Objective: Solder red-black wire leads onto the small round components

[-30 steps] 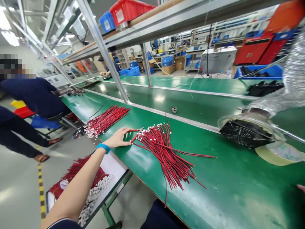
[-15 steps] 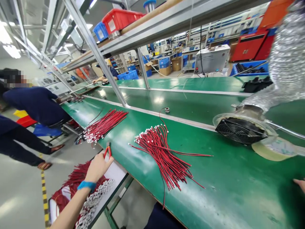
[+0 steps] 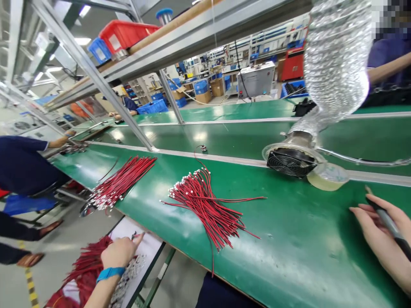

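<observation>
My left hand (image 3: 118, 252), with a blue band at the wrist, is closed over the low side table. A small dark metal tip of the pliers (image 3: 134, 235) shows past its fingers; their orange handles are hidden. At the right edge my right hand (image 3: 382, 239) grips a soldering iron (image 3: 389, 222), its pointed tip toward the far side. Between the hands a loose bundle of red wires (image 3: 210, 209) with white ends lies on the green bench (image 3: 289, 256). A second bundle of red wires (image 3: 125, 179) lies farther left, near the bench edge.
A fan (image 3: 289, 164) on a silver duct (image 3: 337, 60) stands at the back right, beside a roll of tape (image 3: 327, 176). A small spool (image 3: 203, 148) sits behind the wires. More red wires (image 3: 86, 261) cover the side table (image 3: 150, 244). Co-workers stand left and far right.
The view has swung right. My left hand has moved off the bench edge to over the side table, hiding the pliers' handles. My right hand has come into view with the soldering iron.
</observation>
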Available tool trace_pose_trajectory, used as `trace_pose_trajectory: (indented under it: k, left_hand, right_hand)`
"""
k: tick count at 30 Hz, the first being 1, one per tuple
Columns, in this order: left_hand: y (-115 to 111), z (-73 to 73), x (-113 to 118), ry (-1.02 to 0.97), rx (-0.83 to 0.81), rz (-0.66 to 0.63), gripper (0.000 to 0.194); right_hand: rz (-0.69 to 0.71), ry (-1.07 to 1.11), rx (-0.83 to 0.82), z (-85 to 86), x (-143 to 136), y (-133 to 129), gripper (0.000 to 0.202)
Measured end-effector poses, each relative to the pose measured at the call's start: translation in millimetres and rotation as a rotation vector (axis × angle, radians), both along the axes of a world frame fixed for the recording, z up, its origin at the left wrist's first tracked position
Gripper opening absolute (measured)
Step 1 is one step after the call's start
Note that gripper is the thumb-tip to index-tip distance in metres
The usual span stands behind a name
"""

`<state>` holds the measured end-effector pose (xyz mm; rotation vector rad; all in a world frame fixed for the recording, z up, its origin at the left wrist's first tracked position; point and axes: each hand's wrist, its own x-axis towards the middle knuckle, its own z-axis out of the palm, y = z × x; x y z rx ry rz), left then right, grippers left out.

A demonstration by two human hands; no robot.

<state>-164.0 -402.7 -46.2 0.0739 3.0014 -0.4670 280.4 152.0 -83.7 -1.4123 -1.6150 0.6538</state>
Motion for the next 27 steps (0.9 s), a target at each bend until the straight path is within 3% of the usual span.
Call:
trace_pose_trajectory:
  k: [2,4,7,10,13,16,20,24,27]
  left_hand:
    - [14.2,26.3,-7.6,0.202,-0.032,-0.219,0.060]
    - [37.6,52.0,-11.4,0.370,-0.016,-0.522,0.052]
    - [88.2,76.7,-4.6,0.322,0.119,-0.888,0.046]
    - [145.0,81.4,11.6,0.041,0.283,-1.176,0.058]
    - [194.7,72.3,19.0,-0.193,0.323,-1.378,0.103]
    - [230.5,55.4,13.9,-0.265,0.333,-1.490,0.110]
    - [254.4,31.1,17.2,-0.172,0.451,-1.514,0.080]
    - [260.6,17.0,48.4,0.022,0.381,-1.454,0.062]
    - [257.7,14.7,76.7,0.137,0.258,-1.322,0.056]
  right_hand:
    - [0.041,0.024,-0.023,0.8,0.4,-0.8,0.065]
    - [0.049,0.035,-0.021,0.1,1.4,-0.5,0.067]
    - [0.052,0.060,-0.026,-2.8,2.9,1.7,0.067]
    - [0.055,0.085,-0.032,-3.9,2.6,3.2,0.066]
    - [0.056,0.088,-0.028,-2.1,1.8,2.4,0.065]
    - [0.061,0.083,-0.019,1.2,1.6,-0.1,0.064]
    - [0.051,0.056,-0.010,6.2,-0.3,-3.7,0.063]
    - [0.047,0.054,-0.018,7.6,-0.9,-4.2,0.063]
    - [0.065,0.059,0.003,2.4,5.7,-2.4,0.062]
